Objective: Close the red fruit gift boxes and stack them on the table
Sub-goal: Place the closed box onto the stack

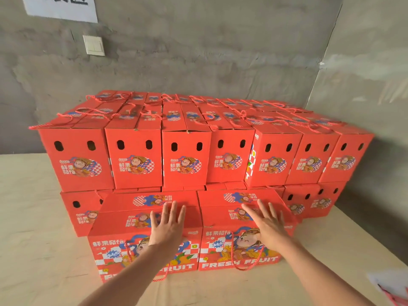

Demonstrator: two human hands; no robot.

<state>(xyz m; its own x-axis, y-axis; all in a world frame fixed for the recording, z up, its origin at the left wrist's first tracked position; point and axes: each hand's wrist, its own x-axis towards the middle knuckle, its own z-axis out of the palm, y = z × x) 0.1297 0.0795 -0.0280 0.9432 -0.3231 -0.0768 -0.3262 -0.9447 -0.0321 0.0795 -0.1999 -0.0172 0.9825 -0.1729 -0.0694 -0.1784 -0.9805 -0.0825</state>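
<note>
Both hands lie open — left hand (168, 226) on the left box (145, 235), right hand (268, 224) on its neighbour (240, 228); stiff, probably light cardboard — best gripped by the sides.

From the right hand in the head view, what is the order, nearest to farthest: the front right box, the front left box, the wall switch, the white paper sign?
1. Front right box: under the right hand, touching it.
2. Front left box: beside it, under the left hand.
3. Wall switch: on the wall, upper left.
4. White paper sign: above the switch, at the top edge.
</note>
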